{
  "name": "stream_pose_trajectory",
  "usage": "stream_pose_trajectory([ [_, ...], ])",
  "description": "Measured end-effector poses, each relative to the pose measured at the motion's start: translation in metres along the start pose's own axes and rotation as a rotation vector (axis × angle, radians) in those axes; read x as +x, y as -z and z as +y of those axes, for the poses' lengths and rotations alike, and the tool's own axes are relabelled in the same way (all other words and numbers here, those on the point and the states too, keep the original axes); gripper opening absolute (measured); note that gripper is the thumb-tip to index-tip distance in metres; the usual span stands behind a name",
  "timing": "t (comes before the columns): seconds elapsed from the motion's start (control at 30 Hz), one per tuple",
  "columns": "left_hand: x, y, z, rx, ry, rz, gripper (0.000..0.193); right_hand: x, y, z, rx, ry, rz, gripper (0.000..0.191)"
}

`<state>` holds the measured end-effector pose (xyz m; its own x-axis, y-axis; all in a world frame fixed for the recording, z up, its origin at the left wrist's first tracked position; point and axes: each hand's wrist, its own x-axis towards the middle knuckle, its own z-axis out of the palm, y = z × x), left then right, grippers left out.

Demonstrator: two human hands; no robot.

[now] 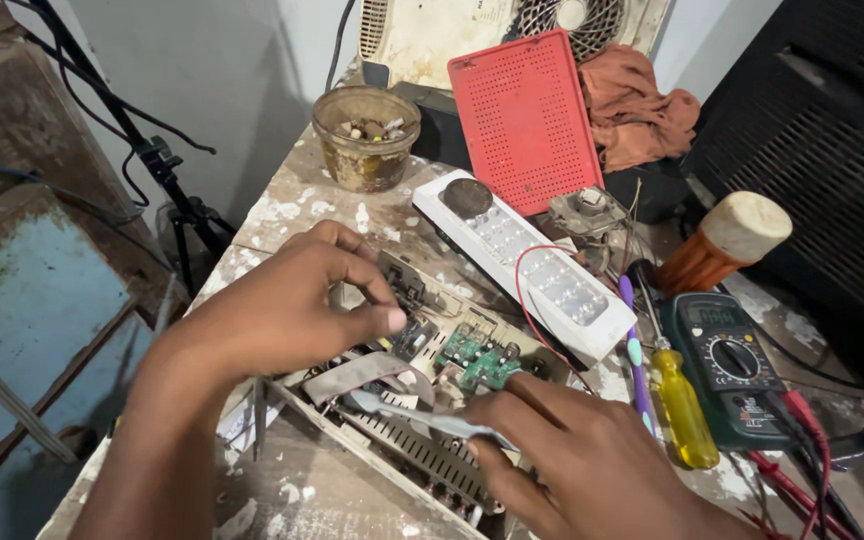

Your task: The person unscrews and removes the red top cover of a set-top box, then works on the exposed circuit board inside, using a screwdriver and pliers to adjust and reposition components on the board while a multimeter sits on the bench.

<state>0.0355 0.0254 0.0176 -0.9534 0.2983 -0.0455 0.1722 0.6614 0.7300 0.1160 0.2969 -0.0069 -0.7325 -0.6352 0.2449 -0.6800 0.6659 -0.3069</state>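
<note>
**Two hands inside an opened electronic device**

Fingers [377, 318] of the left hand [287, 305] are curled and pressed together, with the thumb tip pinching against the forefinger over a small dark part on the circuit board [442, 335]; what exactly sits between them I cannot tell. Right hand [592, 455] lies lower, its fingers stretched forward and a little spread, and they press on a flat grey ribbon cable [392, 400] (a pale strip which bends across the chassis). The fingertips reach close to a small green board [482, 362].

The opened device [412, 440] lies flat on a worn, paint-stained table [302, 200], between both hands, with its metal frame and ventilation slots facing the camera.

Just beside it, on the right, lies a white rechargeable lamp [527, 262] with rows of small lights, and a red wire [522, 300] loops over it. Further right are a yellow-handled screwdriver [682, 405], a purple tool [634, 350] and a dark green multimeter [730, 365] with red probes. Behind stand a dirty jar [365, 135], a red perforated cover [524, 115] and an orange cloth [637, 105].
</note>
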Motion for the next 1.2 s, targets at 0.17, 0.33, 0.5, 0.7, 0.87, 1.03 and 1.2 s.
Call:
stream_pose_trajectory([
  [0.17, 0.000, 0.001, -0.003, 0.098, -0.025, -0.098, 0.026, 0.011, 0.002, -0.001, -0.076, 0.033, 0.015, 0.017],
  [0.33, -0.002, 0.001, 0.001, 0.098, 0.003, -0.110, 0.025, 0.006, 0.016, 0.002, -0.048, -0.100, -0.111, 0.017],
  [0.5, -0.002, 0.003, 0.007, 0.113, 0.010, -0.113, 0.025, 0.011, 0.008, -0.001, -0.052, 0.053, -0.002, 0.017],
  [0.7, 0.001, 0.001, 0.003, 0.111, 0.087, -0.127, 0.023, 0.013, 0.021, 0.002, -0.032, -0.076, -0.114, 0.019],
  [0.87, 0.003, 0.000, -0.006, 0.061, -0.044, -0.096, 0.024, 0.014, 0.018, 0.002, -0.028, 0.005, -0.012, 0.018],
  [1.03, 0.006, -0.001, -0.008, 0.065, 0.007, -0.105, 0.021, 0.010, 0.026, 0.014, 0.062, -0.033, -0.054, 0.020],
  [1.2, 0.003, 0.001, -0.002, 0.029, -0.091, -0.084, 0.019, 0.007, 0.044, 0.034, 0.147, -0.156, 0.017, 0.018],
])
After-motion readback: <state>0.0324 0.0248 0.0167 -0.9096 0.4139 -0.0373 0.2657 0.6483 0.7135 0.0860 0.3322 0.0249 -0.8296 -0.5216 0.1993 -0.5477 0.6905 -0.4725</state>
